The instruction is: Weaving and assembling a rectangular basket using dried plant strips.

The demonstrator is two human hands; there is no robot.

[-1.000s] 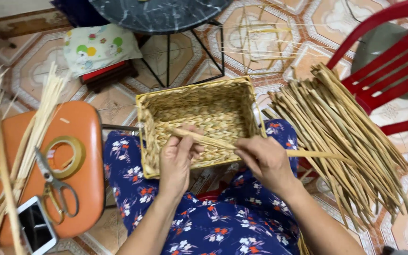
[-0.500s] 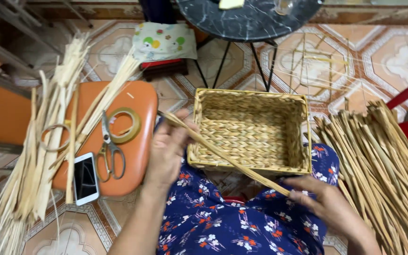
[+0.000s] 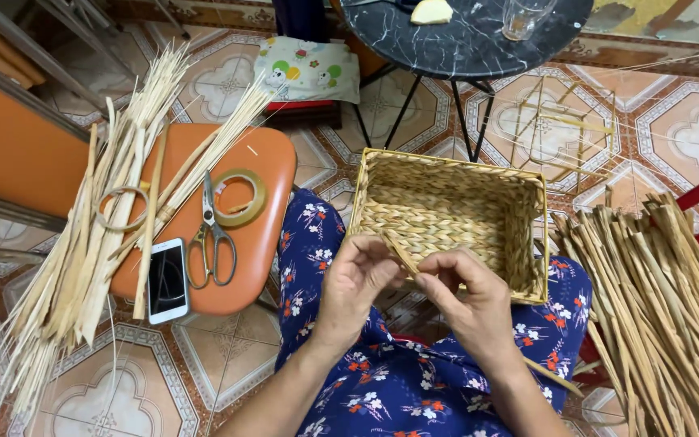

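1. Basket [image 3: 455, 218] rests on the lap, 12 o'clock of both hands. Floor and all four walls look fully woven; rim looks closed along the far and side edges.
2. Left hand [image 3: 357, 283] and right hand [image 3: 467, 303] meet at the near rim, about 6 o'clock of the basket. Both pinch one flat strand [image 3: 402, 257], fingers together on it; the strand slants up-left toward the rim.
3. Judgement: body done, work looks late-stage, probably tucking or finishing a strand at the near edge. Whether the near rim is complete can't be told, since the hands cover it.
4. Big pile of loose strands [image 3: 657, 316] at 3 o'clock, so plenty of stock unused.
5. Orange stool [image 3: 264, 202] at 9 o'clock carries scissors [image 3: 210, 239], tape roll [image 3: 240, 197], phone [image 3: 167, 279], none being touched.
6. Thin pale reeds [image 3: 99, 235] lie across the stool and floor, 9 to 10 o'clock.
7. Dark round table [image 3: 463, 40] at 12 o'clock, not involved.
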